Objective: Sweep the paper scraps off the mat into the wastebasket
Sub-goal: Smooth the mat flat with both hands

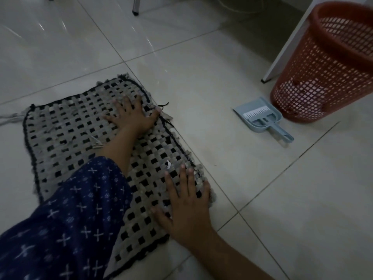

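Observation:
A grey and black woven mat (66,138) lies on the tiled floor. My left hand (132,116) presses flat on its far right part, fingers spread. My right hand (185,201) rests flat near the mat's near right edge, fingers apart. One small white paper scrap (168,164) lies on the mat just beyond my right fingertips. A red mesh wastebasket (325,63) stands at the right. A light blue dustpan with a small brush clipped in it (262,118) lies on the floor between mat and basket.
A white furniture panel (286,49) stands behind the wastebasket. A chair leg (135,6) is at the top middle. A loose cord (10,117) trails from the mat's far left corner. My patterned blue sleeve (60,219) covers the mat's near part.

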The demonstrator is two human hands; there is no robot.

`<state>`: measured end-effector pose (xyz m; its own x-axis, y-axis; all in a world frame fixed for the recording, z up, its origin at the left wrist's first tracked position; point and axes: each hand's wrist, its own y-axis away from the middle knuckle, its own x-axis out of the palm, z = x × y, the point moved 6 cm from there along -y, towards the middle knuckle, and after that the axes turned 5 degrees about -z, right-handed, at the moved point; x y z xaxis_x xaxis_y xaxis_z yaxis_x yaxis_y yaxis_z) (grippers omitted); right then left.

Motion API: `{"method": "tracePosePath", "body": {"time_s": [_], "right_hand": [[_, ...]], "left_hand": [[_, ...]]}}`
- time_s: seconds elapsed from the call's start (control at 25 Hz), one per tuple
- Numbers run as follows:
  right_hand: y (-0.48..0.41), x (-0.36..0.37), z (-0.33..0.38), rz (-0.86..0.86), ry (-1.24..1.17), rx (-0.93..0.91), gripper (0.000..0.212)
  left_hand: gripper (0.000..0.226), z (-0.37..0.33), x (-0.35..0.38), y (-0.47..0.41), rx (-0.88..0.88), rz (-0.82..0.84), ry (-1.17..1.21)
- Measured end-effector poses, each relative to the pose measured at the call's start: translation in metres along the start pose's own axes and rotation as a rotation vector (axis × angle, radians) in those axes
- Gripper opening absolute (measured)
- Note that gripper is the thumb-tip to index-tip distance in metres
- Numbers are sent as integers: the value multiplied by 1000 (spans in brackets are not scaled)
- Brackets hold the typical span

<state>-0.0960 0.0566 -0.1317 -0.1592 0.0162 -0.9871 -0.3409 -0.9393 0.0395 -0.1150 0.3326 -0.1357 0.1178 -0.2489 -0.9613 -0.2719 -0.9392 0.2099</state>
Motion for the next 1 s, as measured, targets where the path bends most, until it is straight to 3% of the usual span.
{"method": "tracePosePath", "body": {"time_s": [0.24, 0.8, 1.0], "right_hand": [[8, -4, -13, 20, 21, 40, 79], [40, -8, -34, 134, 56, 86, 76], [12, -22, -21, 5, -39, -22, 73]], "left_hand": [[75, 9, -2, -1, -15, 7, 65], [60, 24, -6, -18, 107, 26, 16], [65, 24, -8, -20, 117, 12, 39]]}}
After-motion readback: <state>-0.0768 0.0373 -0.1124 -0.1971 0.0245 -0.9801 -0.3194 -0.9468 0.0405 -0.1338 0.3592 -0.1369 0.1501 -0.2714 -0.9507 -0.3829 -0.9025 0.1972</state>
